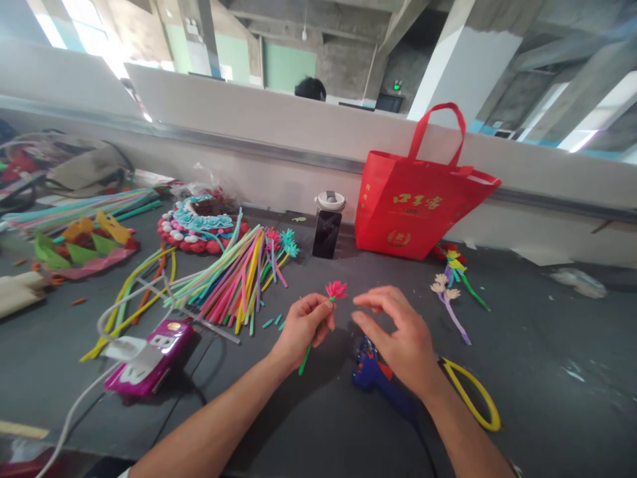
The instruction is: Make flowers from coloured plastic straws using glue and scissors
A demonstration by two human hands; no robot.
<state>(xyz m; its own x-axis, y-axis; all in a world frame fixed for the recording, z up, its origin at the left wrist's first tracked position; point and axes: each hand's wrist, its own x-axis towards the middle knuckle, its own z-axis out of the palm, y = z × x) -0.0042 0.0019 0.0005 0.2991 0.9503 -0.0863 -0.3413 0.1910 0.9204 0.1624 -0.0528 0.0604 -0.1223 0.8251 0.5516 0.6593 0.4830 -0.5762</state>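
Observation:
Between the thumb and fingers of my left hand (304, 328) is the green stem of a pink craft flower (337, 290), its bloom upright above the fingertips. My right hand (401, 335) hovers just right of the bloom, fingers apart and holding nothing. Beneath that hand lies a blue glue gun (371, 372), partly covered by it. The yellow handle of what look like scissors (475, 395) shows beside my right wrist. Left of my left hand, a fan of coloured pipe cleaners (229, 279) is spread on the dark table, with small teal pieces (269, 323) near its ends.
A red tote bag (413, 206) and a cup (329, 201) with a phone (327, 234) against it stand at the back. Finished flowers (450, 292) lie right. A purple power strip (152, 358) with white cables sits left. Behind the partition (249, 99), a person's head (310, 87) shows.

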